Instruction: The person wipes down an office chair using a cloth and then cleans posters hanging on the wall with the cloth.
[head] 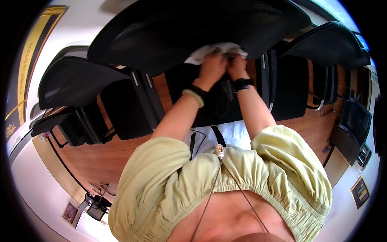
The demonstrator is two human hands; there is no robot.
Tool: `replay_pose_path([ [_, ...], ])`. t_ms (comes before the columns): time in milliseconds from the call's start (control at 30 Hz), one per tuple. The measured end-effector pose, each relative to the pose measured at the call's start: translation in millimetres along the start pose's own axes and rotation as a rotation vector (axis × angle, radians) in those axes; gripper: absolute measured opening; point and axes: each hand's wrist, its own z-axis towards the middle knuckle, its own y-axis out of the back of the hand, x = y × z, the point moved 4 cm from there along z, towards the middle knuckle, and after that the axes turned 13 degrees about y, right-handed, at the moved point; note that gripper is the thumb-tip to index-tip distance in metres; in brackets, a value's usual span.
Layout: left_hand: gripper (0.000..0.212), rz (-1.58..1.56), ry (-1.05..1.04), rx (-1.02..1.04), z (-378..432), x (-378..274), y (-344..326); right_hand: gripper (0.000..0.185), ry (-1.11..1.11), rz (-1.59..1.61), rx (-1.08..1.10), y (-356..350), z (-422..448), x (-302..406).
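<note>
My left hand (213,67) and my right hand (237,66) are close together, both gripping a crumpled white cloth (199,54). The cloth lies at the lower edge of a black chair back (181,33) in front of me. Motion blur and the cloth's folds hide most of my fingertips. Under my wrists is the chair's black seat (208,112). A small dark object (227,90) rests on that seat between my forearms, its kind hard to make out. A pale bangle and a dark band circle my left wrist; a black watch (242,84) is on my right.
Black chairs stand close on the left (121,106) and right (291,87), with armrests beside the middle seat. More chairs (356,121) line the far right. Below is a brown wood-look floor (99,157). A framed banner (27,66) bearing writing hangs on the left wall.
</note>
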Motion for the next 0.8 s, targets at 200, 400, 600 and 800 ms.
replay_pose_path([
  [200,0.024,-0.184,0.042,0.114,5,-8,-66,0.04,0.064,0.164,-0.119,15,-8,49],
  [400,0.019,-0.19,0.234,-0.243,-23,125,-28,0.033,0.01,-0.158,0.475,-4,21,-100],
  [600,0.023,-0.097,0.618,-0.36,-80,185,48,0.028,-0.507,0.247,0.423,-94,-96,-185],
  [800,0.039,-0.312,0.377,-0.744,-111,162,99,0.02,-0.309,-0.358,0.63,-124,-169,-148],
])
